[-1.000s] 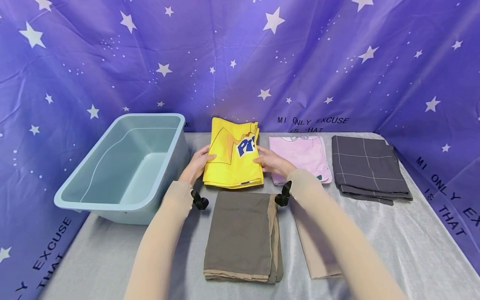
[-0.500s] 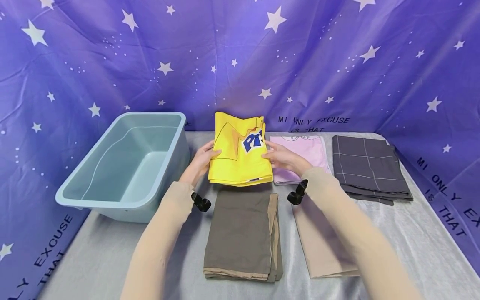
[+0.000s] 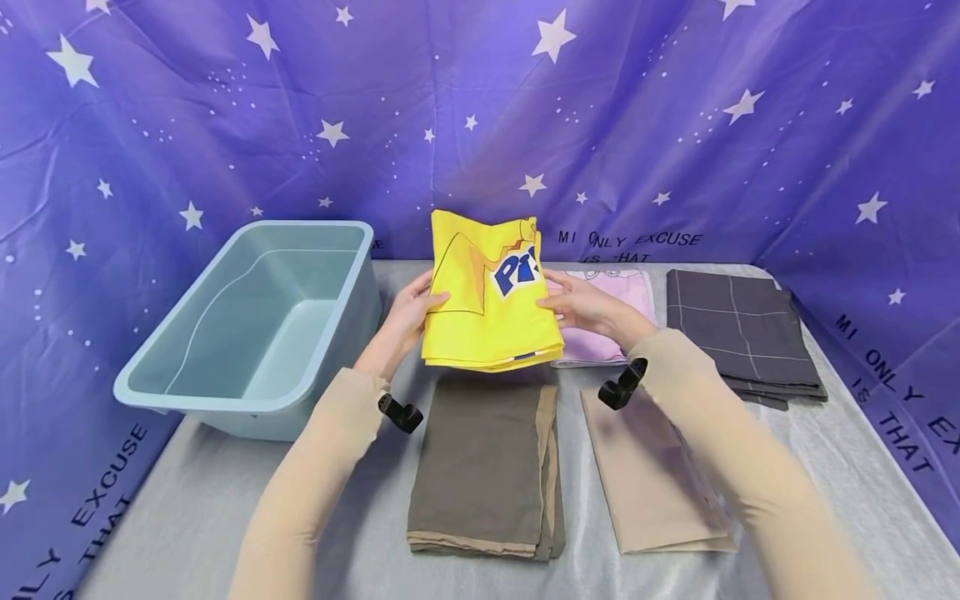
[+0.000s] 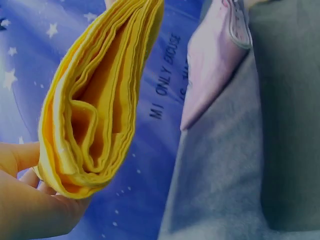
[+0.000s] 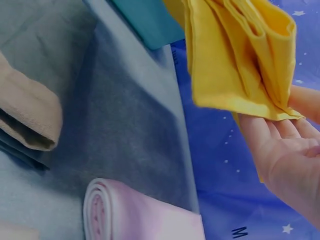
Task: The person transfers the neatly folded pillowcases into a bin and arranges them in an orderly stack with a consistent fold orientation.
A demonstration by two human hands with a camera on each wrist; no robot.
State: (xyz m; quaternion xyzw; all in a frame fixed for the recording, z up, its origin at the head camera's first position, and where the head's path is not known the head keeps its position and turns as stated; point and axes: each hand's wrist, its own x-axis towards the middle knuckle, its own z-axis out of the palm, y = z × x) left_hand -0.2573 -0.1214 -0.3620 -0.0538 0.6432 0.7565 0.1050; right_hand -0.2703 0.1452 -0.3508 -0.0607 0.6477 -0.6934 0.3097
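Nearest is a brown cloth (image 3: 480, 471). Past it, the left hand (image 3: 408, 315) and right hand (image 3: 592, 307) pinch a yellow cloth (image 3: 487, 329) above the table (image 3: 187, 517). Wrist views show its side folds (image 4: 131, 95); only the head view shows its blue letters (image 3: 516, 272).

The yellow cloth (image 3: 487, 312) partly hides the pink cloth (image 3: 592, 346).

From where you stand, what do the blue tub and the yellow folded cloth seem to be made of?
Blue tub: probably moulded plastic, smooth with a soft sheen, judging by its rounded rim and even colour.
Yellow folded cloth: soft, matte fabric; its thin layers bend and curl in the wrist views. The exact fibre I cannot tell.
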